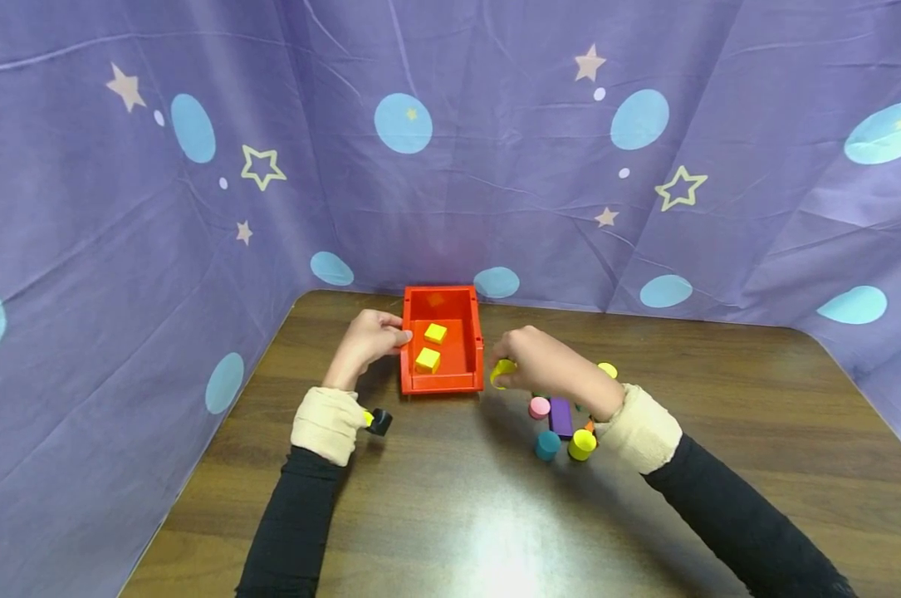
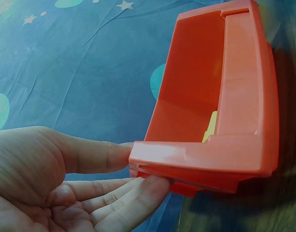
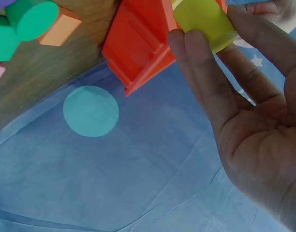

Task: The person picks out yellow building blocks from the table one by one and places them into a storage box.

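My left hand [image 1: 370, 342] pinches the left rim of a red open bin [image 1: 443, 383] between thumb and fingers; the left wrist view shows this grip closely. Two yellow blocks [image 1: 428, 360] lie on the bin's floor. Just right of the bin, my right hand [image 1: 537, 363] holds a yellow cylinder [image 3: 204, 21] between thumb and fingertips, off the table. Beneath and beside the right forearm lies a group of coloured blocks, among them a purple block [image 1: 560, 418], a pink cylinder [image 1: 539, 408], a blue cylinder [image 1: 548, 445] and another yellow cylinder [image 1: 582, 444]. The forearm hides part of this group.
The wooden table [image 1: 435, 482] meets a purple patterned cloth [image 1: 495, 166] behind and at the left. A small black and yellow item [image 1: 378, 421] shows at the left wrist. Green [image 3: 33, 19] and orange blocks [image 3: 60, 27] appear in the right wrist view.
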The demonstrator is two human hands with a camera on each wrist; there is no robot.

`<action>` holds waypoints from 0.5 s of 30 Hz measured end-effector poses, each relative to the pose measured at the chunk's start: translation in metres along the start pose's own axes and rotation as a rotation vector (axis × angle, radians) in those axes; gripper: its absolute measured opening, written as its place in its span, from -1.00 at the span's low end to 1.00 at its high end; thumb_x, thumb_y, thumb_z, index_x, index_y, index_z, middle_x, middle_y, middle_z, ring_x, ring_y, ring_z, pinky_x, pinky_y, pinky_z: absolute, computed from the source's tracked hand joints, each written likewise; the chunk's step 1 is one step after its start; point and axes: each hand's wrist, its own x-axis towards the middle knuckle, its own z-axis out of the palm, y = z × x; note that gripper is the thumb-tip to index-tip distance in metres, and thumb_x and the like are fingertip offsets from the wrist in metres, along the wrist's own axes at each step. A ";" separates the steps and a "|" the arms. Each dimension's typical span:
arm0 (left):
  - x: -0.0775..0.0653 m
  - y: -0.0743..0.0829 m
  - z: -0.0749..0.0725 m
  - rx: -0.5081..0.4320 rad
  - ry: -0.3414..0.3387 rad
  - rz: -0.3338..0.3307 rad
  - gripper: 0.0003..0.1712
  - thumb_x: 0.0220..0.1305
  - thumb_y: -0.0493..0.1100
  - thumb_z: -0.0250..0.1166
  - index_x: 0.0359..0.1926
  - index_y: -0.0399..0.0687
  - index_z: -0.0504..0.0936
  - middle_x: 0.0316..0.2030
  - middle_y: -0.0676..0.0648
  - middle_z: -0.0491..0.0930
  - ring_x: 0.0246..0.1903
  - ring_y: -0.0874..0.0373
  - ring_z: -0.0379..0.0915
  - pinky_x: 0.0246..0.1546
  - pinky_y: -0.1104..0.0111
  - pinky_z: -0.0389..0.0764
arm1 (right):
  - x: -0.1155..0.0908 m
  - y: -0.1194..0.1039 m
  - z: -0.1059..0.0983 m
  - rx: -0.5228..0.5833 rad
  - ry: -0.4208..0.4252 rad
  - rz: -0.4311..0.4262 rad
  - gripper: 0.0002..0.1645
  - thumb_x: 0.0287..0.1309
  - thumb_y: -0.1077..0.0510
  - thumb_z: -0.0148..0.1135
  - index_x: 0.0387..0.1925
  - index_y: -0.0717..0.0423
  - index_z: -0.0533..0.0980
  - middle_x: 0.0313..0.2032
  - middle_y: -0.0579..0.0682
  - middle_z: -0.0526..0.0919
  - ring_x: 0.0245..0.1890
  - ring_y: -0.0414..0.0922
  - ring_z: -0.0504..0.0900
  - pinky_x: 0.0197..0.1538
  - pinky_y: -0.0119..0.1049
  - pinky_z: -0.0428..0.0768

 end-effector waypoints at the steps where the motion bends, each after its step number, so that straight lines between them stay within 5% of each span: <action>1: 0.000 0.000 0.000 -0.004 -0.001 -0.002 -0.55 0.19 -0.28 0.24 0.08 -0.44 0.48 -0.03 -0.35 0.57 -0.32 0.08 0.64 -0.03 0.09 0.61 | 0.001 -0.001 -0.002 0.000 0.002 0.002 -0.86 -0.10 0.23 0.42 -0.38 0.06 0.68 -0.42 -0.12 0.67 -0.44 -0.18 0.52 -0.38 -0.42 0.52; 12: 0.002 0.000 0.000 -0.027 0.000 -0.002 -0.55 0.20 -0.29 0.24 0.10 -0.43 0.47 -0.02 -0.34 0.56 -0.19 -0.03 0.63 -0.06 0.14 0.64 | 0.014 -0.007 -0.021 0.031 -0.020 0.027 -0.82 -0.02 0.24 0.38 -0.29 0.11 0.67 -0.48 -0.13 0.65 -0.68 -0.29 0.49 -0.42 -0.43 0.57; 15: 0.002 -0.001 0.000 -0.034 -0.004 0.003 -0.55 0.19 -0.31 0.23 0.09 -0.44 0.46 -0.04 -0.35 0.58 -0.17 -0.05 0.62 -0.06 0.15 0.64 | 0.018 -0.009 -0.025 0.022 -0.002 0.009 -0.82 -0.04 0.25 0.39 -0.29 0.13 0.67 -0.43 -0.09 0.69 -0.60 -0.27 0.52 -0.41 -0.43 0.57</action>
